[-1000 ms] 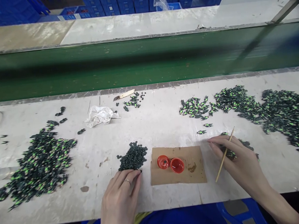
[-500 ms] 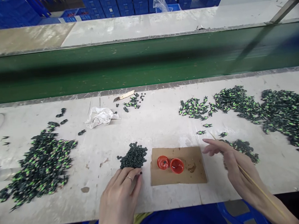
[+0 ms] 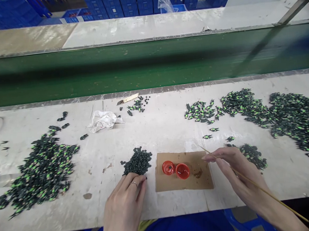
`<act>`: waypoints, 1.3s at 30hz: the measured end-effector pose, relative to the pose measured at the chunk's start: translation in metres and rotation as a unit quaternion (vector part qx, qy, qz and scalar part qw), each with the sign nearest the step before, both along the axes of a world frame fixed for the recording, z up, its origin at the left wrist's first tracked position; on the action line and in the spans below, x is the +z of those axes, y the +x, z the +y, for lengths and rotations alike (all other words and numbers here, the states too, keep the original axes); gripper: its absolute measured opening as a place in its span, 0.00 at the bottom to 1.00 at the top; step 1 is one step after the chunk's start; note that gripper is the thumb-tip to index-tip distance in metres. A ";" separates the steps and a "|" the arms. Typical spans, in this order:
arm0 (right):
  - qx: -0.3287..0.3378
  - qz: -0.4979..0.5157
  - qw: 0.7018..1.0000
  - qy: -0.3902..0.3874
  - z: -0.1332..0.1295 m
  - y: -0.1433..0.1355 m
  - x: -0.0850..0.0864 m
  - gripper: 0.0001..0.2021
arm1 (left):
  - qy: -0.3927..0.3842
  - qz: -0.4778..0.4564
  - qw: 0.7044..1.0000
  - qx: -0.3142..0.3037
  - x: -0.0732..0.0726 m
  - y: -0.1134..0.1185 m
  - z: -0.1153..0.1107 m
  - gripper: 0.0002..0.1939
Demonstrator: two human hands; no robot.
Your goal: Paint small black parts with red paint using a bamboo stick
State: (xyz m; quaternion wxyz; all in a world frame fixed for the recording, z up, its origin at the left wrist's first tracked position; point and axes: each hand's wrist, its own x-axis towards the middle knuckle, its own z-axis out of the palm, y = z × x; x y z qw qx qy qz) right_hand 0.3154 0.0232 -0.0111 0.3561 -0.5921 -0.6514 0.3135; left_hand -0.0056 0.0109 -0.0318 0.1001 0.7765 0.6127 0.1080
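My left hand [image 3: 125, 201] rests at the near edge of a heap of small dark discs [image 3: 138, 160], thumb and forefinger pinched on one small dark disc [image 3: 146, 178] that peeks out at the tips. Between the fingers of my right hand [image 3: 232, 166] is a thin wooden stick [image 3: 263, 188], its tip pointing up and left above the far right corner of a cardboard piece [image 3: 171, 186]. On that cardboard stand two small red cups [image 3: 182, 171], one with liquid in it, and a brown wet smear [image 3: 198, 173] lies to their right.
Dark pieces with green marks form a large heap on the left [image 3: 42, 167] and another on the right [image 3: 298, 120]. A crumpled white tissue [image 3: 104, 120] and a brush [image 3: 128, 99] lie farther back. A green belt [image 3: 151, 65] runs behind the table.
My right hand has moved slightly left to the cardboard's edge, and the stick's tip has swung left with it. My left hand stays by the heap, its thumb and forefinger still closed.
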 end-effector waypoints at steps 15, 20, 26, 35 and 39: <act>0.133 0.008 0.986 0.103 0.009 -0.045 -0.010 0.16 | -0.041 0.176 0.981 -0.071 0.023 0.022 0.024 0.19; 0.156 -0.018 0.979 0.128 0.011 -0.052 -0.015 0.15 | -0.035 0.155 0.983 -0.087 0.020 0.017 0.022 0.18; 0.149 -0.032 0.977 0.146 0.013 -0.052 -0.015 0.14 | -0.038 0.029 0.994 -0.102 0.015 0.013 0.007 0.11; 0.158 -0.031 0.977 0.139 0.015 -0.053 -0.015 0.14 | -0.051 -0.184 0.978 -0.087 0.001 0.038 -0.012 0.08; 0.157 -0.008 0.981 0.111 0.010 -0.051 -0.015 0.15 | -0.055 -0.207 0.974 -0.079 -0.005 0.042 -0.014 0.08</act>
